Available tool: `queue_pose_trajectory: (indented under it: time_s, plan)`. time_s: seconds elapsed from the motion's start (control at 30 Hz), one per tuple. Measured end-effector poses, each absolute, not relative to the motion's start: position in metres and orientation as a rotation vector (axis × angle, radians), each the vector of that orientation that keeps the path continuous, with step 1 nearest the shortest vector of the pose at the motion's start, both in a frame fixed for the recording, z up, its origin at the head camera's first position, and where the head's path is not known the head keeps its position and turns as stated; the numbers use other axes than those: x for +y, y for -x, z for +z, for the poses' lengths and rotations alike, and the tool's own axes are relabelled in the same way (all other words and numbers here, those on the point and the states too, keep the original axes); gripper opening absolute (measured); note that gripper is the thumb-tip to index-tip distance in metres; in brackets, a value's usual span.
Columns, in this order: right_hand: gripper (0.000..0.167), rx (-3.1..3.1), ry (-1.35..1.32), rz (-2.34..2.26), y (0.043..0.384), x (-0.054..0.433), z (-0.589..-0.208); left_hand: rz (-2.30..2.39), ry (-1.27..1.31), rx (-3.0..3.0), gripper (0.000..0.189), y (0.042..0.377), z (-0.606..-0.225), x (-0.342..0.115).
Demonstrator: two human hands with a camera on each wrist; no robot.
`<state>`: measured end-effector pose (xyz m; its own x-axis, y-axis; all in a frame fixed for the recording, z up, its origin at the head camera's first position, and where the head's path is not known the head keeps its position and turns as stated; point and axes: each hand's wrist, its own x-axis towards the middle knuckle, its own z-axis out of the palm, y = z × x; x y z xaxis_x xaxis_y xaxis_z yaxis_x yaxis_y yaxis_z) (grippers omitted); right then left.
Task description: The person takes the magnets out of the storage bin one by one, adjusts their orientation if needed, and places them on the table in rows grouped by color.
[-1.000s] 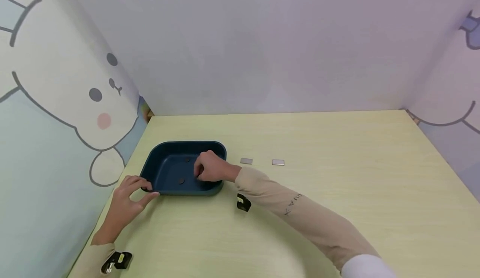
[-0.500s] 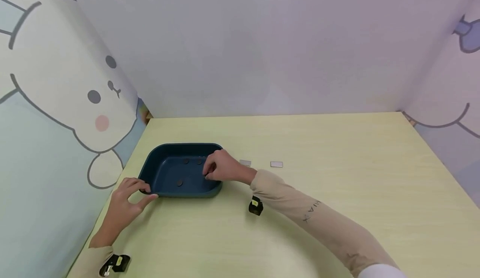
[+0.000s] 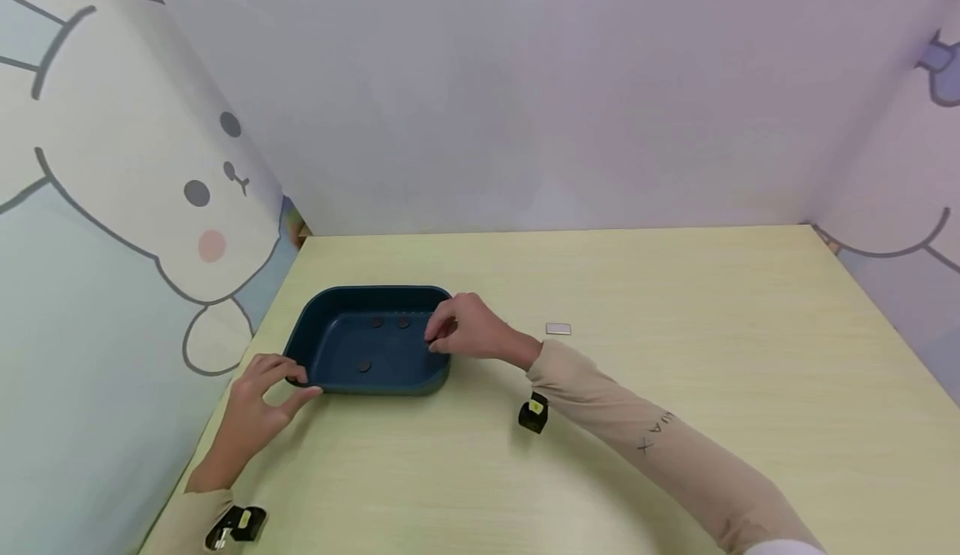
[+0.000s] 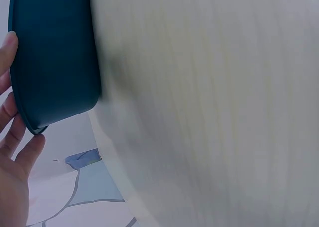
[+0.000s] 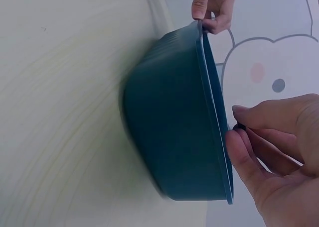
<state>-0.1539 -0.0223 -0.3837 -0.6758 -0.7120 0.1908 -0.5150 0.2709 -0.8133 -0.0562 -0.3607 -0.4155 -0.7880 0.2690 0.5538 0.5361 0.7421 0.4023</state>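
Observation:
A dark teal rectangular plastic basin (image 3: pixel 352 391) with rounded corners stands on the table at left. My left hand (image 3: pixel 258 401) pinches its near left corner, thumb outside and fingers over the rim; the left wrist view shows the fingertips along the rim (image 4: pixel 14 82). Over the basin's right rim, my right hand (image 3: pixel 472 330) pinches a small dark piece (image 5: pixel 239 127) between thumb and forefinger, mostly covered by the fingertips. Inside the basin lie small dark discs: one near the front (image 3: pixel 364 366), a disc (image 3: pixel 377 322) and another disc (image 3: pixel 403 322) toward the back.
A small grey rectangular plate (image 3: pixel 558 328) lies on the pale wooden table (image 3: pixel 675 355), right of the basin. White back wall (image 3: pixel 525 105) and cartoon-printed side panels (image 3: pixel 112 330) enclose the table. A black wrist camera (image 3: pixel 533 412) hangs below the right sleeve.
My right hand has moved right, from inside the basin to its right rim, uncovering a third disc. It now hides one of two grey plates. My left hand keeps its grip.

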Motion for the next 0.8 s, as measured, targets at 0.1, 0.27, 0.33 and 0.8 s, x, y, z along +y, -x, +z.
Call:
queue_pose_trajectory:
  time_s: [0.1, 0.27, 0.33, 0.8]
  plan:
    - [0.006, 2.306, 1.132, -1.393, 0.153, -0.018, -0.383, -0.771, 0.619, -2.463, 0.032, 0.057, -0.416, -0.360]
    - [0.007, 2.276, 1.142, -1.431, 0.150, -0.012, -0.381, -0.769, 0.620, -2.456, 0.031, 0.057, -0.415, -0.359]
    - [0.007, 2.263, 1.145, -1.444, 0.149, -0.010, -0.381, -0.766, 0.620, -2.453, 0.032, 0.057, -0.416, -0.359]
    - [0.007, 2.241, 1.111, -1.488, 0.140, 0.002, -0.385, -0.795, 0.621, -2.431, 0.032, 0.056, -0.417, -0.360]
